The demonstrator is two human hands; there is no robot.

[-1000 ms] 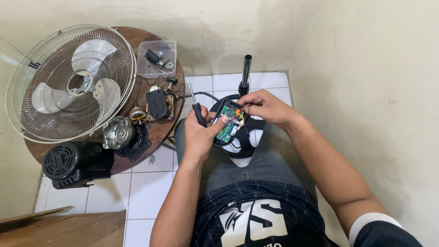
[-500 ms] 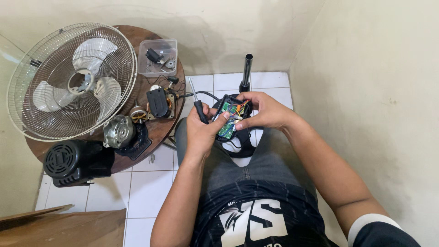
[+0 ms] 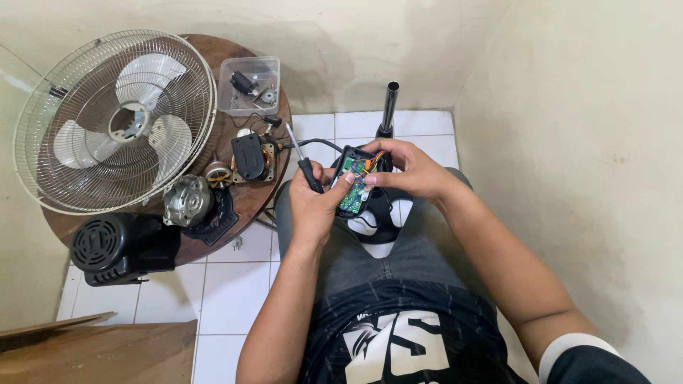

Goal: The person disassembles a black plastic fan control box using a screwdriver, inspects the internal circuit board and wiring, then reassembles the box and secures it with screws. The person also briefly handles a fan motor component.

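Over my lap I hold a small black housing with a green circuit board (image 3: 353, 185) and coloured wires inside. My left hand (image 3: 313, 203) grips a black-handled screwdriver (image 3: 304, 165), shaft pointing up and away, while its thumb rests on the housing's left edge. My right hand (image 3: 411, 171) clasps the housing from the right, fingers curled over its top by the wires. A black cable (image 3: 370, 226) loops down from the housing between my knees.
A round wooden table (image 3: 252, 199) at my left carries a fan guard with blades (image 3: 114, 121), a clear plastic tub of parts (image 3: 249, 85), a black component (image 3: 249, 156), a silver motor (image 3: 187, 201) and a black motor cover (image 3: 117, 245). A black pole (image 3: 388, 107) stands ahead; wall to the right.
Both hands and the housing have shifted slightly up and closer together. My right fingers have moved onto the top of the board by the wires.
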